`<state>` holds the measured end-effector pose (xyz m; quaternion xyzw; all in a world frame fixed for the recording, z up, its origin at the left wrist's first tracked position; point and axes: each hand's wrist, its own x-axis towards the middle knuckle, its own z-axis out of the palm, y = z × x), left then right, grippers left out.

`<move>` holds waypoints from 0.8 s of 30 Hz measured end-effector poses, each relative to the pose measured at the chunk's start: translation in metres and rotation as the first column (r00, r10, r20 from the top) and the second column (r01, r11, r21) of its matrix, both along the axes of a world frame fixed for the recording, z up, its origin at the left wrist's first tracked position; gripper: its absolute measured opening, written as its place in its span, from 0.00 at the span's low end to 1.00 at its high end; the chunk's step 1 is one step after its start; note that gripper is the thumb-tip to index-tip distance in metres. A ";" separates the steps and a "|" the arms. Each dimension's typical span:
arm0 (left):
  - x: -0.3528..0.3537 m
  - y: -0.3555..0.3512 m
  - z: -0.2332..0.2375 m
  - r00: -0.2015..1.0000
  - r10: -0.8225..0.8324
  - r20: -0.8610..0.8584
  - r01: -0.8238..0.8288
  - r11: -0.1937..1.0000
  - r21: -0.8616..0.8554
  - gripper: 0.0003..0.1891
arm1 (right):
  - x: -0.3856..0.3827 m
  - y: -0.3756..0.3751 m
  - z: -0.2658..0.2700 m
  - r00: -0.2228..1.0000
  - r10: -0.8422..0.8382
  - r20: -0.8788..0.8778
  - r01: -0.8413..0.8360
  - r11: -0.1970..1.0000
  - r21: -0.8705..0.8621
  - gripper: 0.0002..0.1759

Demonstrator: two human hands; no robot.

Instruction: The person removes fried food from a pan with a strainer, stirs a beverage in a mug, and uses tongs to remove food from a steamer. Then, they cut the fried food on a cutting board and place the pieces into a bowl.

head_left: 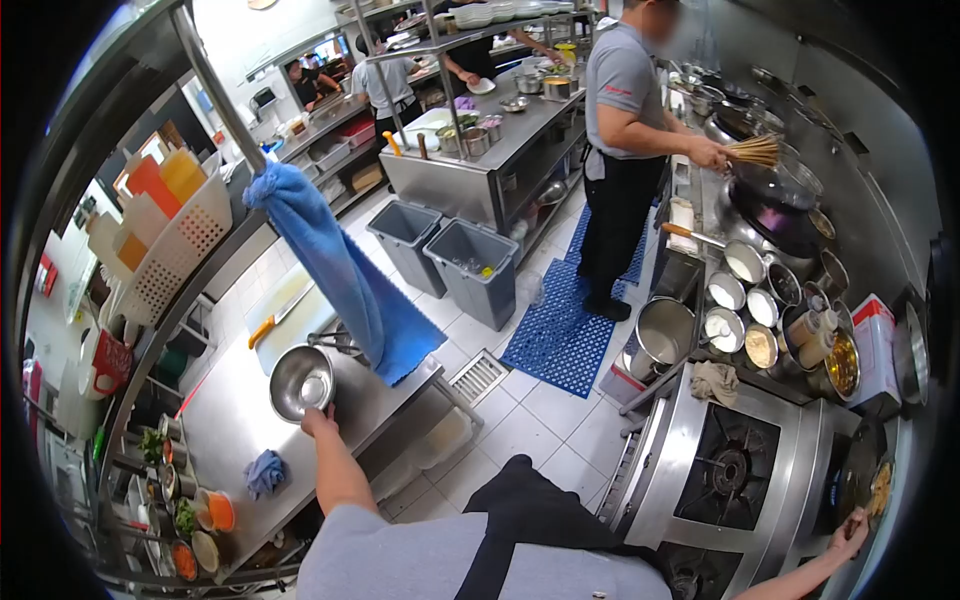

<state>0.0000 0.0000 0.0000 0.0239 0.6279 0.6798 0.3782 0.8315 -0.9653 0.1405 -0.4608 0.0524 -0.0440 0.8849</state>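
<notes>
My left hand (pixel 319 422) grips the near rim of a steel mixing bowl (pixel 290 388) above the steel counter (pixel 225 400) on the left. The inside of the bowl looks bare. Far to the right, my right hand (pixel 851 533) is at the near edge of a dark pan (pixel 856 462) on the stove, its fingers closed together. What they hold, if anything, is too small to make out. Browned food (pixel 880 488) lies along the pan's right side, close to those fingers.
A knife (pixel 280 314) rests on a cutting board (pixel 298 345). A blue towel (pixel 345 270) hangs over the counter. A co-worker (pixel 628 120) stands at the woks holding a bamboo brush (pixel 755 151). Grey bins (pixel 470 270) and a blue mat (pixel 562 335) are on the floor.
</notes>
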 end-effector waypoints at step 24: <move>0.446 -0.267 0.094 -0.058 -0.994 -0.094 0.960 -0.082 0.268 0.20 | -0.188 0.133 0.165 0.989 -0.110 -0.096 0.109 0.994 -0.008 0.07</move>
